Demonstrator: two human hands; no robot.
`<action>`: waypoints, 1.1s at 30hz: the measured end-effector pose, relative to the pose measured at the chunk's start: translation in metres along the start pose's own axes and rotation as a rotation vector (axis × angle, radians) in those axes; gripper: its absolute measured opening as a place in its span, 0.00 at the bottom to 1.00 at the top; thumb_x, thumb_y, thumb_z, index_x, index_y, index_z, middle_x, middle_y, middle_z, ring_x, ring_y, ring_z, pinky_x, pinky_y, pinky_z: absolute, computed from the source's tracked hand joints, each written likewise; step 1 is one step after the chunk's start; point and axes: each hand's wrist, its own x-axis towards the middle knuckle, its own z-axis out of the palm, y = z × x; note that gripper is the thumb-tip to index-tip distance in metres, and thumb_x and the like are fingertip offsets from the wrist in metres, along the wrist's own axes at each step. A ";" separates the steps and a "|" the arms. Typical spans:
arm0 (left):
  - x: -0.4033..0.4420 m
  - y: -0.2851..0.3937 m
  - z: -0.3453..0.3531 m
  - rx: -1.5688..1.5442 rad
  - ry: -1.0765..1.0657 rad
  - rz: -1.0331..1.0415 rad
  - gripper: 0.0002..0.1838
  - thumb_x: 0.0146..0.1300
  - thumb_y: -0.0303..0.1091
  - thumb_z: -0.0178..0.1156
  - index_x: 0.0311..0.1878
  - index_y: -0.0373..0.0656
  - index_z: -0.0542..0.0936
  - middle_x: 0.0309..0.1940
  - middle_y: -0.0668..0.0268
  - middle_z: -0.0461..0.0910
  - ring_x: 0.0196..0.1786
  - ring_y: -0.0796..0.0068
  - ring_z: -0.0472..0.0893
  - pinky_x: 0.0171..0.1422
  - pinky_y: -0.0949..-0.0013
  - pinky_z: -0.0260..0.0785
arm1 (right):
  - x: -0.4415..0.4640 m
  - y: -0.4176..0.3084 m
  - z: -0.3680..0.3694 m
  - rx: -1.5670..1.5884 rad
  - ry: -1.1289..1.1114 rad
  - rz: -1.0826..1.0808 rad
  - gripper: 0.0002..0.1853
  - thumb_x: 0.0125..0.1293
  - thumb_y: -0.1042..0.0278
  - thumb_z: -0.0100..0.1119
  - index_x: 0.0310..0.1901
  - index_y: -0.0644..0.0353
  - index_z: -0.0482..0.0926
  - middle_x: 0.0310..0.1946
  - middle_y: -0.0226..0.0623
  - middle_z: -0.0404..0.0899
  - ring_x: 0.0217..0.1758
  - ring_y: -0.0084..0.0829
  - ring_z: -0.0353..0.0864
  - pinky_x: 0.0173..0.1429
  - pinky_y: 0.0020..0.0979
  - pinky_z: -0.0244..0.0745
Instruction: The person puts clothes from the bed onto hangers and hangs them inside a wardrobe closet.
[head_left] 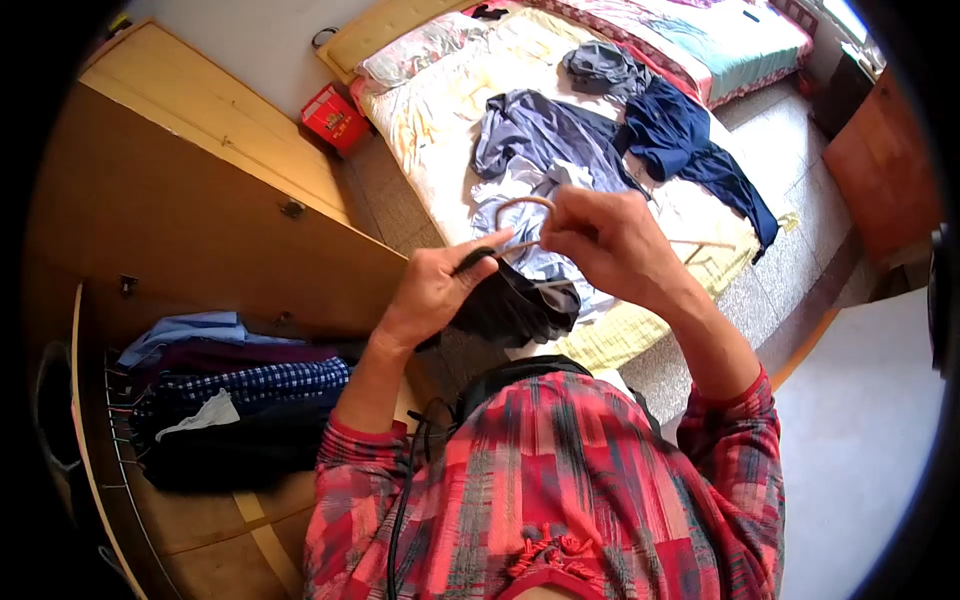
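Note:
My right hand [610, 240] is closed around a tan clothes hanger near its curved hook [522, 201]. Part of the hanger shows to the right, beyond my wrist. My left hand [430, 290] pinches a black garment [520, 305] between thumb and fingers, close to the hanger's left part. The garment hangs below both hands, and its exact kind is unclear. Behind it on the bed lie a light blue garment [545, 255], a grey-purple garment [545, 130] and a navy garment [670, 130].
An open wooden wardrobe [230, 255] at the left holds several hanging clothes, including a checked garment [255, 388]. The bed [430, 125] stands ahead, with a red box [335, 120] beside it. A second bed [740, 55] is farther back. A white surface [860, 440] lies at right.

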 end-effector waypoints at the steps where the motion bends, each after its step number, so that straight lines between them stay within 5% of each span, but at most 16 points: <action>1: 0.001 0.010 -0.001 -0.017 -0.024 -0.026 0.21 0.65 0.39 0.57 0.54 0.32 0.75 0.43 0.62 0.82 0.45 0.80 0.77 0.50 0.75 0.69 | 0.000 -0.002 0.009 -0.021 0.009 -0.035 0.05 0.55 0.67 0.59 0.29 0.58 0.76 0.20 0.43 0.77 0.25 0.45 0.79 0.29 0.39 0.70; 4: 0.005 0.014 -0.002 0.205 0.010 -0.140 0.18 0.63 0.31 0.59 0.54 0.34 0.76 0.44 0.63 0.82 0.46 0.82 0.76 0.52 0.75 0.68 | 0.010 0.016 0.039 -0.074 -0.080 -0.091 0.10 0.54 0.68 0.61 0.36 0.59 0.73 0.26 0.46 0.77 0.32 0.50 0.77 0.36 0.42 0.71; 7: 0.008 0.000 -0.018 0.090 0.187 0.027 0.14 0.63 0.26 0.56 0.52 0.35 0.78 0.40 0.63 0.81 0.36 0.81 0.77 0.44 0.76 0.68 | 0.012 0.020 0.025 -0.474 0.391 -0.541 0.09 0.55 0.69 0.62 0.36 0.59 0.74 0.42 0.40 0.74 0.50 0.39 0.70 0.52 0.39 0.65; 8: 0.004 -0.004 -0.028 0.042 0.226 -0.020 0.13 0.64 0.26 0.55 0.52 0.35 0.78 0.37 0.65 0.81 0.33 0.81 0.75 0.41 0.78 0.68 | 0.005 0.013 0.013 -0.369 0.495 -0.568 0.08 0.54 0.73 0.63 0.34 0.60 0.74 0.34 0.38 0.75 0.41 0.36 0.74 0.45 0.36 0.69; 11: -0.002 0.008 -0.047 -0.177 0.242 0.017 0.12 0.64 0.25 0.55 0.49 0.35 0.79 0.44 0.61 0.81 0.32 0.79 0.76 0.41 0.77 0.68 | -0.031 0.036 0.035 0.162 0.339 -0.114 0.03 0.54 0.79 0.59 0.29 0.64 0.74 0.23 0.37 0.74 0.25 0.33 0.74 0.30 0.29 0.70; 12: -0.003 0.010 -0.049 -0.175 0.241 0.019 0.12 0.64 0.25 0.55 0.49 0.35 0.79 0.44 0.61 0.81 0.32 0.79 0.76 0.41 0.77 0.68 | -0.035 0.057 0.052 0.167 0.204 0.000 0.07 0.57 0.70 0.60 0.33 0.65 0.76 0.25 0.41 0.75 0.28 0.40 0.76 0.34 0.36 0.72; 14: -0.004 0.013 -0.049 -0.145 0.282 0.087 0.10 0.64 0.26 0.55 0.47 0.33 0.79 0.44 0.60 0.80 0.28 0.78 0.73 0.35 0.77 0.67 | -0.036 0.097 0.090 -0.183 0.248 -0.031 0.15 0.59 0.60 0.61 0.39 0.65 0.77 0.26 0.39 0.76 0.25 0.36 0.77 0.30 0.35 0.72; 18: -0.007 0.015 -0.044 -0.304 0.211 0.186 0.11 0.65 0.26 0.55 0.48 0.33 0.77 0.47 0.58 0.78 0.29 0.75 0.74 0.35 0.75 0.68 | -0.019 0.133 0.133 -0.160 0.326 0.054 0.23 0.56 0.50 0.61 0.43 0.62 0.78 0.24 0.41 0.77 0.25 0.44 0.78 0.32 0.41 0.73; 20: -0.012 0.015 -0.044 -0.303 0.204 0.167 0.12 0.64 0.27 0.55 0.48 0.33 0.76 0.47 0.57 0.78 0.29 0.75 0.74 0.36 0.74 0.67 | -0.013 0.132 0.135 -0.053 -0.062 0.269 0.23 0.54 0.50 0.63 0.42 0.63 0.78 0.20 0.42 0.77 0.24 0.45 0.78 0.33 0.42 0.73; 22: -0.015 0.018 -0.045 -0.318 0.224 0.191 0.12 0.64 0.28 0.56 0.48 0.33 0.76 0.44 0.58 0.78 0.29 0.75 0.74 0.36 0.74 0.67 | -0.015 0.133 0.130 -0.156 -0.070 0.164 0.22 0.56 0.51 0.63 0.41 0.63 0.78 0.18 0.41 0.77 0.23 0.40 0.79 0.31 0.39 0.74; 25: -0.023 0.014 -0.054 -0.336 0.257 0.175 0.12 0.64 0.28 0.56 0.48 0.33 0.76 0.40 0.60 0.78 0.30 0.75 0.74 0.37 0.74 0.66 | -0.021 0.122 0.110 0.406 -0.448 0.530 0.21 0.62 0.50 0.58 0.41 0.63 0.79 0.25 0.36 0.79 0.28 0.26 0.80 0.27 0.26 0.76; 28: -0.031 0.005 -0.056 -0.381 0.282 0.173 0.12 0.64 0.27 0.55 0.48 0.33 0.76 0.38 0.63 0.78 0.30 0.76 0.74 0.38 0.75 0.65 | -0.020 0.096 0.105 0.480 -0.238 0.479 0.24 0.62 0.48 0.57 0.43 0.65 0.79 0.32 0.38 0.80 0.34 0.27 0.80 0.30 0.28 0.76; 30: -0.033 0.007 -0.051 -0.387 0.298 0.156 0.12 0.64 0.29 0.55 0.48 0.34 0.76 0.34 0.64 0.76 0.30 0.76 0.72 0.37 0.75 0.64 | -0.013 0.089 0.115 0.279 -0.276 0.206 0.24 0.58 0.48 0.60 0.45 0.63 0.79 0.38 0.41 0.81 0.36 0.34 0.80 0.37 0.35 0.74; 33: -0.032 0.009 -0.050 -0.384 0.317 0.155 0.12 0.65 0.31 0.55 0.48 0.35 0.76 0.30 0.67 0.73 0.30 0.77 0.71 0.35 0.76 0.61 | -0.010 0.082 0.134 0.021 -0.303 0.079 0.14 0.54 0.57 0.61 0.38 0.57 0.80 0.35 0.44 0.80 0.36 0.47 0.80 0.38 0.40 0.74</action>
